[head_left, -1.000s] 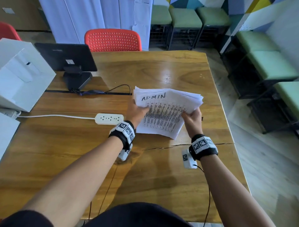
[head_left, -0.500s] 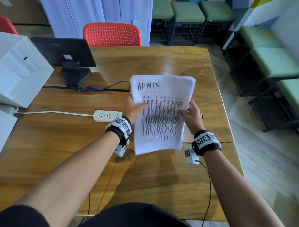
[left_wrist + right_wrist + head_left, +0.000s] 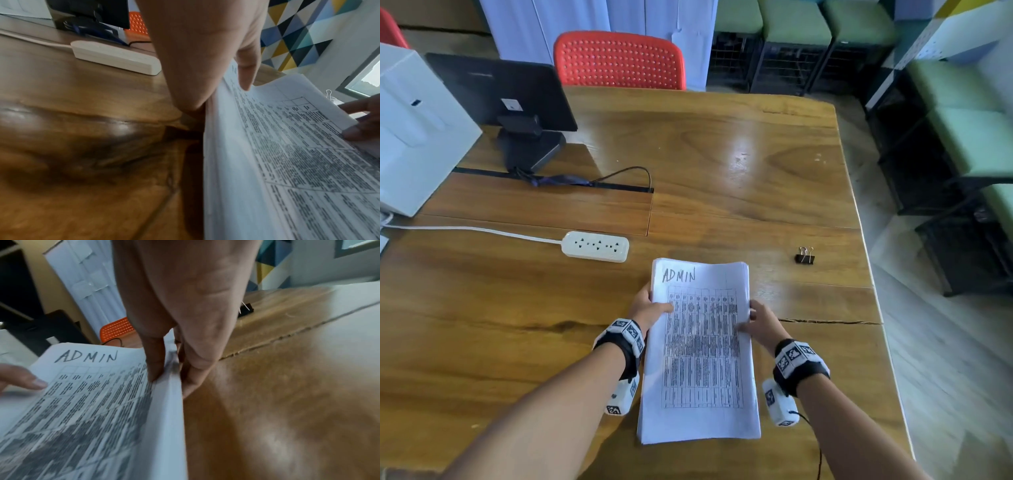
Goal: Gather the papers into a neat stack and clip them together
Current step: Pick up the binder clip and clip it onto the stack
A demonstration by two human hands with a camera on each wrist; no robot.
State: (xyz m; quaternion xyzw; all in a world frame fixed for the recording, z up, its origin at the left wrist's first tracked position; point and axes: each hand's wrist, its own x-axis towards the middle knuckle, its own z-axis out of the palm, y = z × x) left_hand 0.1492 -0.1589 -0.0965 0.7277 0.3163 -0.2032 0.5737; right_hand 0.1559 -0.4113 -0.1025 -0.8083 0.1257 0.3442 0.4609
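A stack of white papers (image 3: 702, 349) with "ADMIN" handwritten on the top sheet and a printed table is held above the wooden table (image 3: 517, 325), its long side pointing away from me. My left hand (image 3: 650, 310) grips the left edge, thumb on the top sheet (image 3: 287, 146). My right hand (image 3: 758, 322) pinches the right edge (image 3: 172, 386), thumb on top and fingers underneath. A black binder clip (image 3: 805, 256) lies on the table to the far right of the stack, also seen as the binder clip (image 3: 245, 309) behind the right hand.
A white power strip (image 3: 595, 246) with its cord lies left of the stack. A black monitor (image 3: 503, 92) and a white box (image 3: 417, 133) stand at the far left. A red chair (image 3: 619, 61) is behind the table. The table's right edge (image 3: 873, 291) is close to the clip.
The fanned, skewed papers were turned upright and squared into a stack, then brought nearer to me and lower. The binder clip, hidden before, is now in view.
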